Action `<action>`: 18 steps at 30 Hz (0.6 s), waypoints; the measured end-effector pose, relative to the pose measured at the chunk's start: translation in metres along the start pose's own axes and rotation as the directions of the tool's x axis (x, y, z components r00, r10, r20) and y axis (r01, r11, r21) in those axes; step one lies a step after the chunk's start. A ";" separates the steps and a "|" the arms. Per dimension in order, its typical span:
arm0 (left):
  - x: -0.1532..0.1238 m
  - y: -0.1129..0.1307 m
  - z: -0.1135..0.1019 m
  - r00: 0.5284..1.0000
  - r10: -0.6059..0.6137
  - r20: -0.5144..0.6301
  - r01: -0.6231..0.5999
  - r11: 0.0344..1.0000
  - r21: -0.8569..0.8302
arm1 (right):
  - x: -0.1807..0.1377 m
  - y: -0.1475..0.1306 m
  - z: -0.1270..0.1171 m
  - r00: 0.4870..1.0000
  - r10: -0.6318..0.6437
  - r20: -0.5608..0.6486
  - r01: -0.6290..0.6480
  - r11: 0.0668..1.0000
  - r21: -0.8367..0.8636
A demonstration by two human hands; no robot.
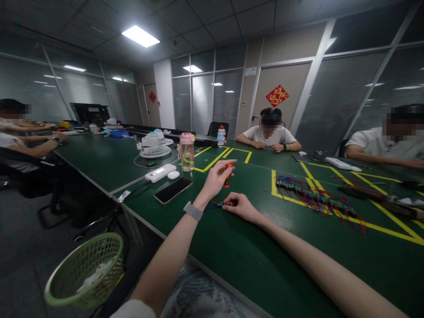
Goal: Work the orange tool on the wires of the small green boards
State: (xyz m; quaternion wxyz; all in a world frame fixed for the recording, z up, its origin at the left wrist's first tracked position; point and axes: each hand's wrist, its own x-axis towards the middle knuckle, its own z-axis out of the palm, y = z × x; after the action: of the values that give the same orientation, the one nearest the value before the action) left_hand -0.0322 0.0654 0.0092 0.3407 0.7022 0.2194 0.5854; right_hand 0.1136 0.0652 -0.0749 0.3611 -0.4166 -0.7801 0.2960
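My left hand (217,176) is raised a little over the green table (251,260), its fingers pinched on a small orange-handled tool (228,174) that points downward. My right hand (240,206) rests on the table just below it, closed on a small bundle of red and blue wires (218,204) whose ends stick out to the left. A grey watch sits on my left wrist (193,211). A larger heap of red, blue and green wires (314,198) lies to the right inside a yellow-taped rectangle, apart from both hands.
A black phone (173,190), a white power bank (160,172), a pink-lidded bottle (187,151) and a small white fan (155,145) lie left of my hands. A green waste basket (86,277) stands on the floor. Other people sit at the far side, left and right.
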 end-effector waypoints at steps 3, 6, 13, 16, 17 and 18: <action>-0.001 -0.001 0.001 0.999 -0.047 0.026 0.048 0.998 -0.045 | 0.000 0.001 0.000 1.000 -0.002 0.004 0.002 1.000 0.001; 0.000 -0.004 0.001 0.998 0.011 -0.065 -0.005 0.995 0.096 | 0.000 0.001 0.000 1.000 -0.004 -0.002 0.004 1.000 -0.008; 0.003 -0.010 -0.002 0.995 -0.100 -0.013 0.099 0.993 -0.064 | 0.000 0.002 0.001 1.000 0.012 -0.003 -0.012 1.000 0.012; 0.002 -0.009 -0.003 0.997 -0.018 -0.077 0.023 0.997 0.067 | 0.000 0.002 0.001 1.000 0.001 0.001 -0.001 1.000 0.018; 0.002 -0.008 -0.004 0.996 0.015 -0.085 -0.006 0.993 0.114 | 0.000 0.002 0.001 1.000 -0.003 0.002 0.003 1.000 0.018; 0.002 -0.008 -0.004 0.996 0.033 -0.082 -0.022 0.990 0.136 | 0.000 0.002 0.000 1.000 -0.005 0.003 0.005 1.000 0.017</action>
State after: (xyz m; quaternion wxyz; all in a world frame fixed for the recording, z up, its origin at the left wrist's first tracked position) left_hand -0.0346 0.0729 0.0054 0.2748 0.7014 0.2630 0.6027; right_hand 0.1142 0.0664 -0.0768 0.3643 -0.4112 -0.7789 0.3024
